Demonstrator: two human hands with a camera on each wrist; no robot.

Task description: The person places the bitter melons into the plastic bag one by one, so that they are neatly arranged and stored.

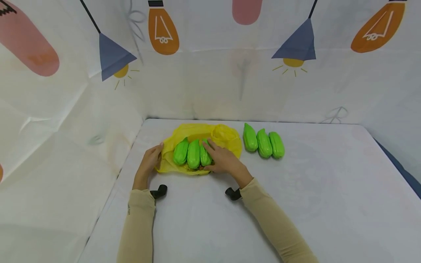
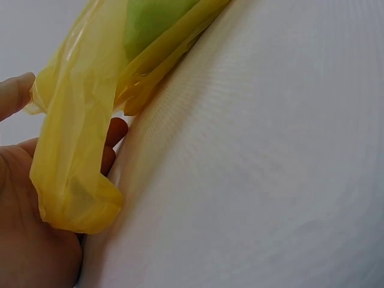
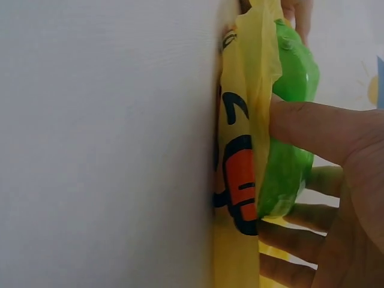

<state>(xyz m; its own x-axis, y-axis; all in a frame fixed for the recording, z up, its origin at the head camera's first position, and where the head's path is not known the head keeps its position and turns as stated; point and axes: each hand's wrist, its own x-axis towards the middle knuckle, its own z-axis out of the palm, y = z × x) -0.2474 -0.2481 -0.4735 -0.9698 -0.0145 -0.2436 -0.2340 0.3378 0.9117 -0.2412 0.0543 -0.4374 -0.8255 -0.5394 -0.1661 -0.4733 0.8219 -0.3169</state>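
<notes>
Three glossy green oblong things with pointed tips (image 1: 193, 154) lie side by side on a spread yellow plastic bag (image 1: 167, 167). At the bag's left edge is my left hand (image 1: 150, 159); in the left wrist view, a loose fold of the bag (image 2: 75, 162) hangs across its palm, thumb and fingers apart. My right hand (image 1: 225, 160) rests against the rightmost green thing. In the right wrist view its thumb (image 3: 312, 129) lies across the front of a green thing (image 3: 297, 78) and the bag's rim, while the other fingers extend spread behind.
Three more green oblong things (image 1: 264, 143) lie in a row on the white table (image 1: 296, 204), right of the bag. A white printed cloth (image 1: 210, 84) stands behind the table and along its left side. Black wrist mounts (image 1: 232, 194) jut inward from both sleeves.
</notes>
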